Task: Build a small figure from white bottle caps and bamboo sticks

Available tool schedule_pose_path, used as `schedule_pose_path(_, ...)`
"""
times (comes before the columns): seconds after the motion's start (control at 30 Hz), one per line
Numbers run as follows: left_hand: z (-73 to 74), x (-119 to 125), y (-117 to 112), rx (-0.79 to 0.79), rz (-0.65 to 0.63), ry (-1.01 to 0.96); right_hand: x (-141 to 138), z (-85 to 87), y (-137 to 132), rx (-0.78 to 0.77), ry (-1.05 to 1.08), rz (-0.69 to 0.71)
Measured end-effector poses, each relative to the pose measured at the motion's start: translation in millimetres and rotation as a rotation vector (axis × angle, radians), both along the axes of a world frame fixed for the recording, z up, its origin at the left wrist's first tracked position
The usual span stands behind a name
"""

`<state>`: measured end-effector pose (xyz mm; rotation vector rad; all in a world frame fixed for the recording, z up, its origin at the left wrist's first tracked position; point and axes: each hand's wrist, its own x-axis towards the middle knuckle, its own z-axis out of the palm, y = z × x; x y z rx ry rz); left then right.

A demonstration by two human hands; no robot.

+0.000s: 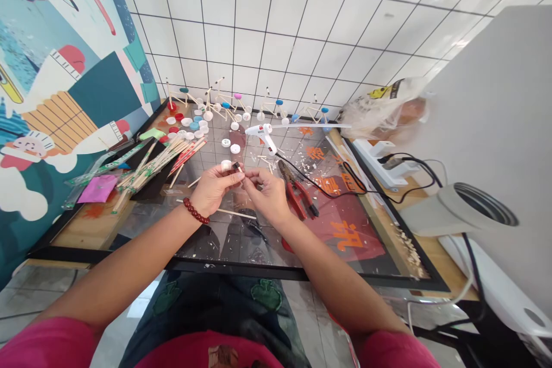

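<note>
Both my hands meet over the middle of the glass-topped table. My left hand (pixel 214 187), with a dark red bead bracelet (pixel 195 210) on its wrist, pinches a small black piece (pixel 236 166) with a short pale end. The fingertips of my right hand (pixel 268 194) are closed at that pale end; what exactly they grip is mostly hidden. A white bottle cap (pixel 226 165) shows just beyond my left fingers. Below the hands lies a thin wooden stick (pixel 235 214). Red-handled pliers (pixel 297 192) rest right of my right hand, and a white glue gun (pixel 263 135) lies beyond.
Stick models with coloured caps (pixel 279 103) stand along the tiled wall. Loose bottle caps (pixel 194 126) and bundled chopsticks (pixel 157 167) lie at left. A black cord (pixel 317 185) runs from the glue gun to a power strip (pixel 386 164). A grey cylinder (pixel 444 210) stands at right.
</note>
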<state>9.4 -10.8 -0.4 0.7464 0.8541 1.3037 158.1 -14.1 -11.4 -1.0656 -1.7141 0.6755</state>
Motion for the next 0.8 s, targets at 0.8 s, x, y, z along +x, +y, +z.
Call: schedule_pose_path(0.8,4.8,-3.2,-0.6,-0.076,-0.006,0.13,5.5,-8.1,19.5,-0.188,0.205,0.159)
